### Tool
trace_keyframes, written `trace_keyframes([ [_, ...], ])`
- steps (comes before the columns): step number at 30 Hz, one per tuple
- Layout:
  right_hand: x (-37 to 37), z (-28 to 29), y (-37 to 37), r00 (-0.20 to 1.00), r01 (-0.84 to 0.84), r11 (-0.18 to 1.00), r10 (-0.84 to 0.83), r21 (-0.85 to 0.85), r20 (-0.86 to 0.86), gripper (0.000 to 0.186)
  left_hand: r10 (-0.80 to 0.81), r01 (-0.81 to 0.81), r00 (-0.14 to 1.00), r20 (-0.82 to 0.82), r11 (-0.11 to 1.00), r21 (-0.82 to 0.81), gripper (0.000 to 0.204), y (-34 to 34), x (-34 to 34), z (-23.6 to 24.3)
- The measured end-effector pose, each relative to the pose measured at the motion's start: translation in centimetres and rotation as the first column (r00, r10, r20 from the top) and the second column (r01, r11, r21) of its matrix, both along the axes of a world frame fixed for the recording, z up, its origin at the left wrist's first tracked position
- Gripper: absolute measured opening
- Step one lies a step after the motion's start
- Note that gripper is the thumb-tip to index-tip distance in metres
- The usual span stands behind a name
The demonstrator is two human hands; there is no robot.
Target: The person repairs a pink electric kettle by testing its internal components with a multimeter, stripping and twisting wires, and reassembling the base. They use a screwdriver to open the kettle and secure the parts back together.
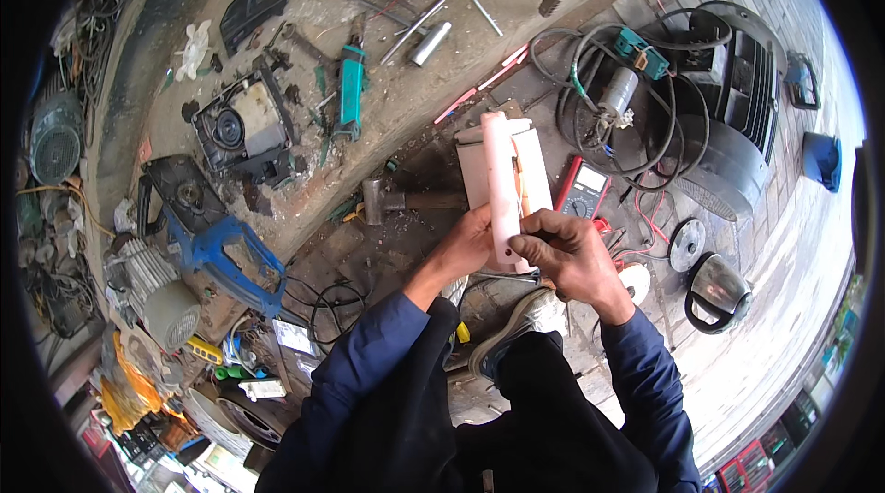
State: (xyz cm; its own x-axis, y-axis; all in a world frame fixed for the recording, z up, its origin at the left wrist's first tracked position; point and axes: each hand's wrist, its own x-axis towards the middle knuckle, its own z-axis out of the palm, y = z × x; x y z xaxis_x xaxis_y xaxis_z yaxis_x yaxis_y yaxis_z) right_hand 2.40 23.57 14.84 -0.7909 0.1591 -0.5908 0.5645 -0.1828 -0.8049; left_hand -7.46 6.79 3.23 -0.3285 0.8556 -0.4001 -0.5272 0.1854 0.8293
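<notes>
A long pale pink roll (499, 175), like a rolled sheet, stands out away from me between my two hands. My left hand (468, 237) is closed around its lower part from the left, the fingers partly hidden behind it. On the other side my right hand (564, 251) is closed too, with thumb and forefinger pinched at the roll's near end. Beneath the roll lies a cream-coloured, box-like piece (473, 168). Beside it on the right is a red multimeter (584, 190) with its leads. A hammer (392, 201) with a wooden handle lies to the left.
A large dark motor (737, 115) and looped black cables sit at the right, with a metal kettle (717, 290) nearer. A raised concrete ledge (369, 142) holds a green-handled tool (350, 92) and dismantled parts. On the left are a blue frame (221, 249) and grey motor (157, 295).
</notes>
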Motion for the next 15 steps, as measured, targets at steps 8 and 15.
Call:
trace_keyframes([
  [8,-0.9,1.6,1.7,0.998,0.042,0.998,-0.041,-0.037,0.039,0.023,-0.087,0.084,0.995,-0.045,0.995,-0.061,0.039,-0.8,-0.4,1.1],
  [15,-1.1,3.2,3.9,0.984,0.161,0.980,-0.150,-0.116,0.101,0.021,-0.123,0.122,0.991,-0.045,0.992,-0.016,0.041,-0.4,-0.2,2.3],
])
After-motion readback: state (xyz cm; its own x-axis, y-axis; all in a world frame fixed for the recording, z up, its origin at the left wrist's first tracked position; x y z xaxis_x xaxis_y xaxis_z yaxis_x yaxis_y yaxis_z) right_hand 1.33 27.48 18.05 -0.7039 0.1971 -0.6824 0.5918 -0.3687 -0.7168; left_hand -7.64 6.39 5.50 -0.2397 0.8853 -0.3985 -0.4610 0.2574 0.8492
